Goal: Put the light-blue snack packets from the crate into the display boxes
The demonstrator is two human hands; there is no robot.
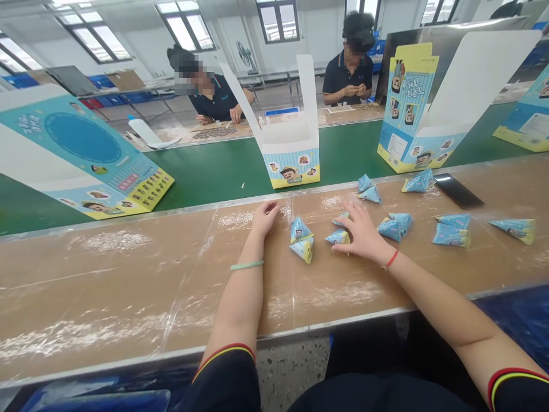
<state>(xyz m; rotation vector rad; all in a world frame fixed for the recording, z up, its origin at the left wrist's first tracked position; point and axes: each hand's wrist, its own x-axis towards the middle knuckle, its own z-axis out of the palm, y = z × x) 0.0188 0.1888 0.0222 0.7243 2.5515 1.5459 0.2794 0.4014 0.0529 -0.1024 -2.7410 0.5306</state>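
My left hand [265,217] rests on the brown tabletop [128,286] with fingers loosely curled and nothing in it, just left of two stacked triangular blue-and-yellow packets [301,239]. My right hand [362,234] lies flat with fingers spread over two more packets [338,236], touching them. Several other triangular packets [450,234] are scattered to the right and behind my right hand. An open blue-and-white carton [291,154] stands upright on the green belt [206,171] straight ahead.
A flat printed box [86,154] lies on the belt at left, and taller cartons [407,109] stand at right. A black phone [458,190] lies near the table's far edge. Two people sit working across the belt.
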